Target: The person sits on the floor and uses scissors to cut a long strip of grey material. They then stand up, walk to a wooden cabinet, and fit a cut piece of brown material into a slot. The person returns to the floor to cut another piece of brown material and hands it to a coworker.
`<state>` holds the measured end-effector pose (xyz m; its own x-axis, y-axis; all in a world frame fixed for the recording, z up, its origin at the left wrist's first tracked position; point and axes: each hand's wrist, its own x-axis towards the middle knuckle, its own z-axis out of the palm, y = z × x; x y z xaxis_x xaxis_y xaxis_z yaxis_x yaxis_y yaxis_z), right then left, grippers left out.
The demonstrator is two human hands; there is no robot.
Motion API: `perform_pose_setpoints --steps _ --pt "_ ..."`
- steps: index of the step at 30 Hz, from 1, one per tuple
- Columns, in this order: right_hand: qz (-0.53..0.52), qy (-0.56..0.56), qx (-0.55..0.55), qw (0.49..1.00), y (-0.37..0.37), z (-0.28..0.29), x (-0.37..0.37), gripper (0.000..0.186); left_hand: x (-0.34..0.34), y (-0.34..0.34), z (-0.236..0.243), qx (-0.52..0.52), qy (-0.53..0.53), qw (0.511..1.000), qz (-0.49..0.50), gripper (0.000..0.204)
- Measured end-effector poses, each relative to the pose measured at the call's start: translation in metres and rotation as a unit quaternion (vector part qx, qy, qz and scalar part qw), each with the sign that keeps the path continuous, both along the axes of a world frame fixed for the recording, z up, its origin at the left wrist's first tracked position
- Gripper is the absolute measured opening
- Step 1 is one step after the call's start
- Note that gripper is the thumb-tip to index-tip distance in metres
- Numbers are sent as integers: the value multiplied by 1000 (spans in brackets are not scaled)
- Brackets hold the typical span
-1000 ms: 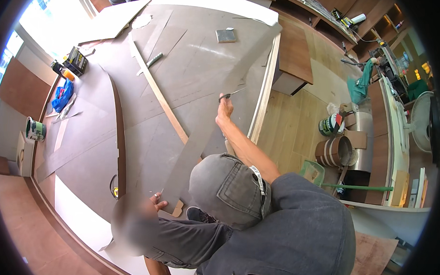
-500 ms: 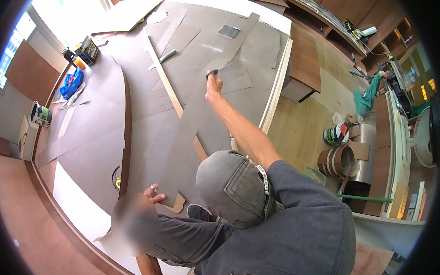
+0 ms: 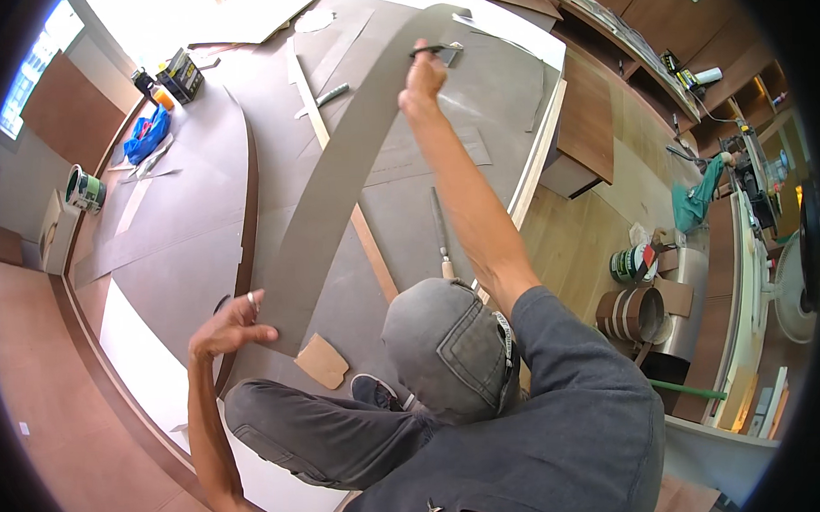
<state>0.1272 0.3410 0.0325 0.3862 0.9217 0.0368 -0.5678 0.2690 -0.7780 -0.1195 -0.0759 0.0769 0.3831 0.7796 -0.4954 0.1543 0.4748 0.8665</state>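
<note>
My right hand reaches far forward, closed on black-handled scissors at the upper end of a long grey strip. My left hand holds the strip's lower end, thumb along its edge. Beneath the strip lies the grey-covered panel with cut sheet pieces. A pale wooden batten crosses under the strip. A metal tool with a wooden handle lies right of it, and a small tan offcut sits near my left hand. A head in a grey cap fills the lower middle.
Along the left are a blue cloth, a paint bucket, a black box and a curved brown edge. To the right stand a desk, buckets, a fan, a green bag and shelving.
My right hand has moved up and forward with the strip and scissors. My left hand has risen leftward. The strip's far end now bends upward, and the wooden-handled tool has come into view.
</note>
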Motion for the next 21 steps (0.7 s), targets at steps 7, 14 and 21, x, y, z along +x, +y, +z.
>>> perform_pose_setpoints --steps 7,14,21 --pt "110 -4 -60 992 8 -6 -54 37 22 -18 3 -32 28 999 11 64" --pt "183 -114 -296 931 -13 -153 36 37 66 4 -35 -19 123 978 165 86" --pt "359 -243 -268 860 -210 -198 192 30 207 70 -147 -82 -228 942 231 84"
